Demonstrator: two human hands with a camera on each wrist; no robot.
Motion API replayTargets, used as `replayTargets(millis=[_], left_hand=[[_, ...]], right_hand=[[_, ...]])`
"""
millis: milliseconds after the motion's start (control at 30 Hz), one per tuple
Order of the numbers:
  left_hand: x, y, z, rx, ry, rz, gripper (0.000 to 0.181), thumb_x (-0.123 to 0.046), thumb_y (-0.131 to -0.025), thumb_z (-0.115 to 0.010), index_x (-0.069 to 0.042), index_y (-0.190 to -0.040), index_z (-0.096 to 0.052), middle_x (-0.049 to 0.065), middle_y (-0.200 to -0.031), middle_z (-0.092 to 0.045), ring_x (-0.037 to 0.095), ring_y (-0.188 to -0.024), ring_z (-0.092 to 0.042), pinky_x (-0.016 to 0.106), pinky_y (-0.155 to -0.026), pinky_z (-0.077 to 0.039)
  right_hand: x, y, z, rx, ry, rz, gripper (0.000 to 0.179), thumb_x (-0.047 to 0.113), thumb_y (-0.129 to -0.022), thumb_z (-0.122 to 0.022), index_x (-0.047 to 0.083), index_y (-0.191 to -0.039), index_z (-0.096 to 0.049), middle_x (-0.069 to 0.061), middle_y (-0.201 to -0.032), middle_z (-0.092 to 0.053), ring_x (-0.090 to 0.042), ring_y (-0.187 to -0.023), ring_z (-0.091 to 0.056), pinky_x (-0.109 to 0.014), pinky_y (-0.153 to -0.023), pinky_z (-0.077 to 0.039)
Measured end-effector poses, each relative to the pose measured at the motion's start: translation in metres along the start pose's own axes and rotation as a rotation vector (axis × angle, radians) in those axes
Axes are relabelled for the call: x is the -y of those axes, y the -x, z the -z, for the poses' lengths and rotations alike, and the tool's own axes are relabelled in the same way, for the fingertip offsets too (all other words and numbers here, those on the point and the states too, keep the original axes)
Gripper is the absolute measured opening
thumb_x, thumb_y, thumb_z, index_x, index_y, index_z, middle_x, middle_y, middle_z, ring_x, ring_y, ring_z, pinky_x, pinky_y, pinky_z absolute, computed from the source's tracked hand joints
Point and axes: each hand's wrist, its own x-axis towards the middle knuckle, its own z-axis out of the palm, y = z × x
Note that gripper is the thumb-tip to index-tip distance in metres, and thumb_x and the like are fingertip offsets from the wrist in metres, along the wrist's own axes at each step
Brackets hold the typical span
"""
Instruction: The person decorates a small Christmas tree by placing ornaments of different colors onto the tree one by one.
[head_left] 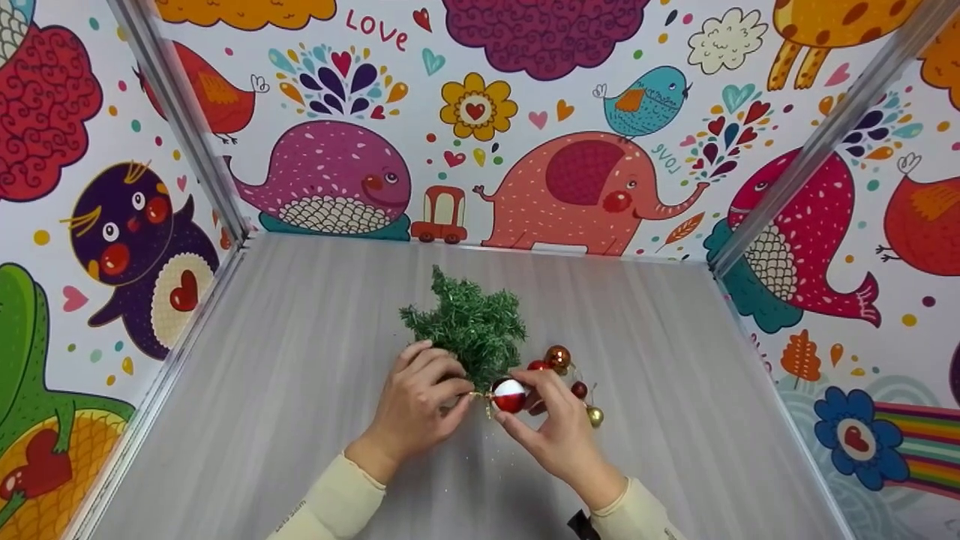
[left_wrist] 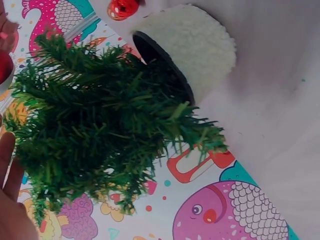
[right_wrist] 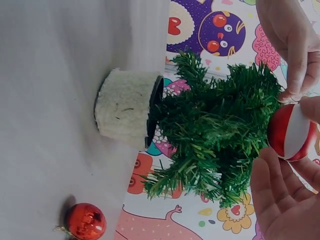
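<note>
A small artificial Christmas tree [head_left: 472, 322] stands before both hands; in the right wrist view its pot [right_wrist: 122, 107] is wrapped in white fluff. My right hand [head_left: 555, 424] holds a red and white bauble [head_left: 510, 396] between thumb and fingers, close to the tree's top. At the bauble's left side, the thumb and forefinger of my left hand [head_left: 424, 397] pinch its thin gold cord [head_left: 480, 394]. In the left wrist view the branches [left_wrist: 100, 115] fill the middle, and the bauble [left_wrist: 5, 70] shows only at the left edge.
Right of the tree lie several loose ornaments, among them an orange-brown bauble [head_left: 557, 358], a gold one [head_left: 595, 416] and a shiny red one [right_wrist: 86, 221]. Cartoon-printed panels [head_left: 450, 187] wall the grey tabletop [head_left: 315, 300] at the back and sides. Gold specks lie near the hands.
</note>
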Motion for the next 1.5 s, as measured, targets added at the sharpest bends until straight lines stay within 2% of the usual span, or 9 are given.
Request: replayTargets(millis=[167,333,667,800,1000,1200,1400,1500], left_hand=[[-0.004,-0.003,0.004,0.003,0.019,0.007,0.006,-0.018,-0.074,-0.083,-0.017,-0.077,-0.077,-0.003,-0.088,-0.067,0.02,-0.094,-0.062,0.048,-0.101,-0.04],[-0.004,-0.004,0.007,0.051,0.017,0.032,0.004,-0.019,-0.076,-0.081,-0.019,-0.076,-0.077,-0.004,-0.088,-0.067,0.018,-0.094,-0.062,0.047,-0.103,-0.038],[-0.001,-0.002,0.004,0.08,0.032,0.071,0.008,-0.016,-0.075,-0.076,-0.019,-0.069,-0.07,-0.006,-0.086,-0.066,0.017,-0.092,-0.062,0.045,-0.105,-0.037],[-0.001,-0.002,0.004,0.081,0.035,0.077,0.009,-0.015,-0.076,-0.075,-0.019,-0.07,-0.07,-0.007,-0.085,-0.066,0.017,-0.091,-0.062,0.045,-0.105,-0.037],[-0.001,-0.006,0.008,0.071,0.023,0.09,0.009,-0.014,-0.078,-0.074,-0.019,-0.072,-0.07,-0.007,-0.083,-0.066,0.017,-0.091,-0.062,0.043,-0.106,-0.037],[-0.003,-0.007,0.006,0.088,0.004,0.108,0.007,-0.016,-0.08,-0.075,-0.019,-0.075,-0.071,-0.007,-0.084,-0.066,0.016,-0.091,-0.062,0.042,-0.107,-0.036],[-0.005,-0.008,0.004,0.085,0.001,0.118,0.007,-0.018,-0.081,-0.078,-0.018,-0.077,-0.073,-0.007,-0.083,-0.067,0.016,-0.091,-0.062,0.043,-0.107,-0.036],[-0.005,-0.01,0.004,0.08,0.002,0.116,0.006,-0.018,-0.081,-0.077,-0.018,-0.077,-0.073,-0.007,-0.083,-0.067,0.016,-0.091,-0.062,0.042,-0.106,-0.037]], right_hand=[[-0.001,0.01,-0.006,-0.018,0.014,-0.019,0.047,0.035,-0.085,-0.079,0.013,-0.123,-0.063,0.007,-0.108,-0.062,-0.01,-0.073,-0.061,-0.028,-0.057,-0.055],[-0.006,0.018,-0.013,0.005,0.04,-0.013,0.045,0.035,-0.087,-0.077,0.014,-0.124,-0.063,0.006,-0.105,-0.064,-0.01,-0.071,-0.061,-0.029,-0.055,-0.055],[-0.009,0.018,-0.016,0.05,0.091,0.012,0.042,0.033,-0.088,-0.076,0.017,-0.125,-0.062,0.004,-0.106,-0.065,-0.01,-0.077,-0.064,-0.025,-0.058,-0.054],[-0.006,0.012,-0.016,0.018,0.091,0.062,0.038,0.025,-0.086,-0.078,0.014,-0.12,-0.064,0.005,-0.105,-0.064,-0.009,-0.078,-0.063,-0.025,-0.059,-0.054],[0.005,-0.009,-0.017,-0.059,0.012,0.121,0.021,0.014,-0.087,-0.077,0.012,-0.107,-0.071,0.009,-0.102,-0.062,-0.012,-0.079,-0.062,-0.024,-0.06,-0.053],[0.013,-0.022,-0.023,-0.045,-0.078,0.124,0.015,0.012,-0.09,-0.074,0.018,-0.104,-0.072,0.01,-0.096,-0.063,-0.011,-0.076,-0.061,-0.026,-0.057,-0.052],[0.012,-0.027,-0.028,-0.018,-0.141,0.073,0.012,0.014,-0.092,-0.072,0.024,-0.099,-0.072,0.013,-0.09,-0.063,-0.005,-0.07,-0.057,-0.025,-0.055,-0.051],[0.012,-0.027,-0.03,-0.02,-0.157,0.082,0.014,0.009,-0.09,-0.074,0.022,-0.095,-0.072,0.011,-0.088,-0.064,-0.005,-0.066,-0.057,-0.024,-0.053,-0.051]])
